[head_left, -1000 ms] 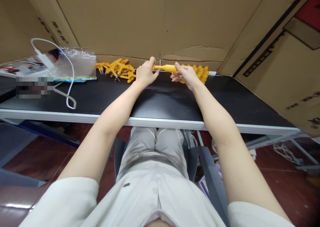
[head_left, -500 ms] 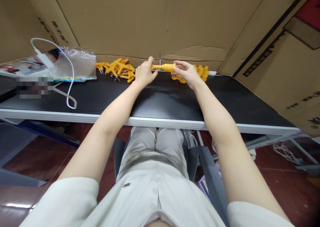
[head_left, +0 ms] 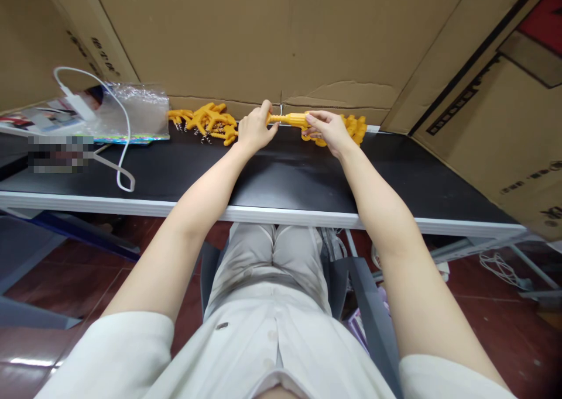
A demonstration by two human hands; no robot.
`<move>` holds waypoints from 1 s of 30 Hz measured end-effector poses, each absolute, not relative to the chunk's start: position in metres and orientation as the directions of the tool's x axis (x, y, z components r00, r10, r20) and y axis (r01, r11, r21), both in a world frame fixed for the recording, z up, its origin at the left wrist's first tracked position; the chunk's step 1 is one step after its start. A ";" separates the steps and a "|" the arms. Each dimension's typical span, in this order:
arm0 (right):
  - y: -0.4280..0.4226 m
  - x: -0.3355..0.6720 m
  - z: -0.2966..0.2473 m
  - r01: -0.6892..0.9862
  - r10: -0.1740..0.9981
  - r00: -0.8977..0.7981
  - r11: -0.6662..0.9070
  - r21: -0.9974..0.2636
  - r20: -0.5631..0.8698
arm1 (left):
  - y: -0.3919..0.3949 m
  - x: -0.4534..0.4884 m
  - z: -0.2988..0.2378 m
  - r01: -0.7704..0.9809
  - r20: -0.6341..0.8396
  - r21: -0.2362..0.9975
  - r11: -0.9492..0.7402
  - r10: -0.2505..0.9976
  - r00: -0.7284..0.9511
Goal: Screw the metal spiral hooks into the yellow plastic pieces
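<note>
Both arms reach to the far edge of the black table (head_left: 285, 176). Between my hands I hold a yellow plastic piece (head_left: 293, 119), a ribbed rod lying level just above the table. My left hand (head_left: 254, 129) is closed round its thin left end, where a small metal ring sticks up. My right hand (head_left: 327, 130) pinches its thicker right end with thumb and fingers. A heap of yellow plastic parts (head_left: 206, 121) lies left of my left hand. Another heap of yellow parts (head_left: 355, 127) lies right behind my right hand.
Cardboard walls (head_left: 246, 36) close off the back and right of the table. At the far left lie a clear plastic bag (head_left: 134, 109), a white charger with cable (head_left: 112, 130) and printed papers (head_left: 39, 118). My legs and a chair sit under the table's front edge.
My right hand's fingers shifted slightly along the thick end of the yellow piece. The left hand and the piece stay nearly where they were.
</note>
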State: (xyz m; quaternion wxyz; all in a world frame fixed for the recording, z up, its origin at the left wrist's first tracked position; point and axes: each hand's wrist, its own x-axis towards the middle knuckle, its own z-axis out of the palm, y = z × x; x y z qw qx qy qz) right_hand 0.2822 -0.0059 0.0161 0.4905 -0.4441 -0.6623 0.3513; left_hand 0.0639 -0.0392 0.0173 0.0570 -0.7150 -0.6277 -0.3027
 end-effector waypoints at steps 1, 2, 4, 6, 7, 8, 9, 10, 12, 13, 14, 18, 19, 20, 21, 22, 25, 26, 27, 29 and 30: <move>-0.005 0.282 0.016 0.237 0.934 -0.124 0.356 -0.904 0.335 | -0.039 0.064 0.017 0.931 0.505 0.300 -0.206 0.862 0.028; -0.005 0.282 0.015 0.227 0.935 -0.124 0.353 -0.908 0.332 | -0.039 0.063 0.017 0.931 0.507 0.300 -0.208 0.862 0.029; -0.004 0.281 0.015 0.207 0.936 -0.126 0.347 -0.915 0.327 | -0.038 0.063 0.017 0.930 0.508 0.300 -0.212 0.861 0.033; -0.004 0.280 0.015 0.190 0.937 -0.125 0.345 -0.919 0.326 | -0.038 0.062 0.016 0.929 0.512 0.298 -0.218 0.858 0.037; -0.004 0.280 0.014 0.183 0.937 -0.122 0.344 -0.921 0.326 | -0.038 0.062 0.016 0.929 0.514 0.298 -0.220 0.857 0.038; -0.003 0.279 0.014 0.176 0.938 -0.120 0.344 -0.922 0.327 | -0.038 0.062 0.016 0.929 0.514 0.297 -0.221 0.857 0.040; -0.003 0.279 0.014 0.169 0.938 -0.117 0.343 -0.924 0.327 | -0.037 0.062 0.015 0.929 0.512 0.297 -0.222 0.858 0.041; -0.002 0.278 0.014 0.161 0.938 -0.116 0.343 -0.926 0.327 | -0.037 0.062 0.015 0.929 0.508 0.296 -0.222 0.860 0.044; 0.000 0.278 0.012 0.140 0.938 -0.120 0.341 -0.930 0.326 | -0.037 0.062 0.015 0.930 0.497 0.291 -0.224 0.866 0.053; 0.002 0.279 0.011 0.128 0.936 -0.127 0.343 -0.931 0.328 | -0.036 0.062 0.015 0.931 0.491 0.288 -0.226 0.869 0.059; 0.004 0.279 0.009 0.114 0.933 -0.136 0.349 -0.930 0.333 | -0.035 0.062 0.014 0.931 0.486 0.283 -0.230 0.872 0.068; 0.015 0.282 0.001 0.079 0.904 -0.179 0.407 -0.910 0.389 | -0.028 0.056 0.012 0.927 0.461 0.273 -0.259 0.881 0.110; 0.019 0.283 -0.001 0.080 0.896 -0.179 0.425 -0.902 0.406 | -0.026 0.054 0.010 0.923 0.455 0.275 -0.269 0.882 0.121; 0.022 0.283 -0.003 0.087 0.889 -0.173 0.443 -0.892 0.424 | -0.024 0.051 0.009 0.919 0.451 0.280 -0.278 0.883 0.130; 0.025 0.284 -0.004 0.104 0.881 -0.158 0.465 -0.879 0.447 | -0.022 0.049 0.008 0.916 0.446 0.286 -0.281 0.885 0.132; 0.026 0.284 -0.004 0.134 0.870 -0.140 0.490 -0.861 0.473 | -0.020 0.046 0.006 0.916 0.441 0.292 -0.276 0.888 0.128; 0.025 0.283 -0.002 0.336 0.827 -0.089 0.550 -0.765 0.555 | -0.019 0.040 0.005 0.942 0.401 0.274 -0.195 0.913 0.072; 0.022 0.282 0.000 0.431 0.815 -0.086 0.549 -0.717 0.573 | -0.019 0.038 0.005 0.955 0.376 0.254 -0.154 0.925 0.050; 0.019 0.281 0.003 0.524 0.807 -0.093 0.537 -0.661 0.583 | -0.020 0.037 0.005 0.967 0.342 0.228 -0.113 0.939 0.030; 0.013 0.278 0.007 0.677 0.799 -0.136 0.506 -0.534 0.585 | -0.021 0.035 0.006 0.984 0.241 0.169 -0.056 0.971 0.014; 0.012 0.276 0.009 0.730 0.797 -0.167 0.496 -0.470 0.581 | -0.021 0.035 0.006 0.989 0.179 0.138 -0.044 0.984 0.019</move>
